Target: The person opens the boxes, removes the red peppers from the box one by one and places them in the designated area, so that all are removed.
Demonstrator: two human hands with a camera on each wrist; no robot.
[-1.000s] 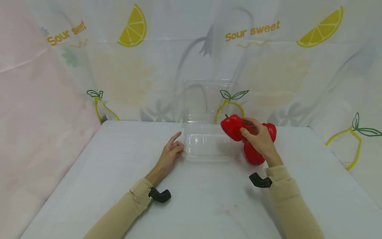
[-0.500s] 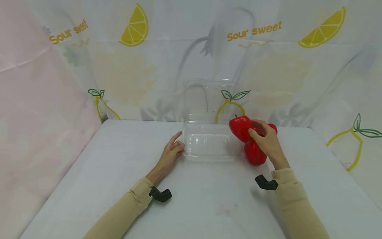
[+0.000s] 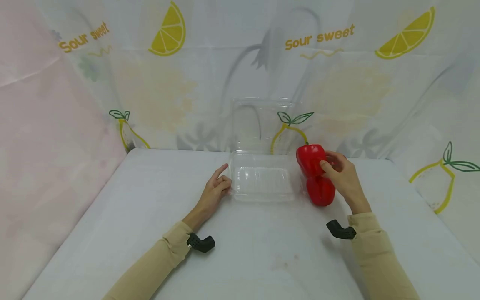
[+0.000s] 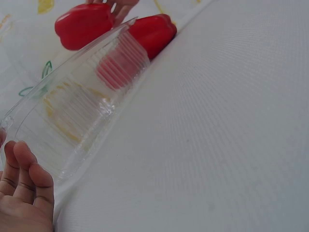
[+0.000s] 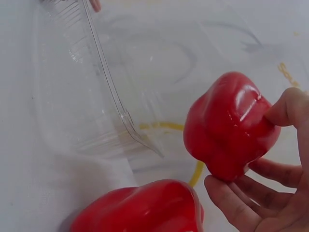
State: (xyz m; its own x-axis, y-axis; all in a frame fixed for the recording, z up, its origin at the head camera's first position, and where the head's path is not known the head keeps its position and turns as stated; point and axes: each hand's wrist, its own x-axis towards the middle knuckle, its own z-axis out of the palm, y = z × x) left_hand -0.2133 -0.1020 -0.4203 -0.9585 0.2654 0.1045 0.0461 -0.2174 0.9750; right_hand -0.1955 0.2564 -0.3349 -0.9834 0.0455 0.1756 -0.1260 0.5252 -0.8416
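Note:
My right hand (image 3: 343, 175) pinches a red bell pepper (image 3: 310, 160) between thumb and fingers, its green stem upward in the head view. In the right wrist view this bell pepper (image 5: 231, 125) hangs beside the container's right end. Another red bell pepper (image 3: 321, 191) lies on the table just below it, right of the container. A clear plastic container (image 3: 262, 195) stands with its lid (image 3: 247, 125) raised at the back. My left hand (image 3: 213, 189) rests at the container's left side, index finger extended; in the left wrist view its fingers (image 4: 25, 159) touch the wall.
The table (image 3: 232, 258) has a white cover and a few faint marks near the front. Behind it hangs a printed cloth (image 3: 210, 83) with lemon drawings, close to the raised lid. Black wrist devices (image 3: 202, 242) sit on both sleeves.
My right hand has moved right with the bell pepper, from over the container's right end to above the other pepper. Red behind the hand is now hidden. The left hand stays put.

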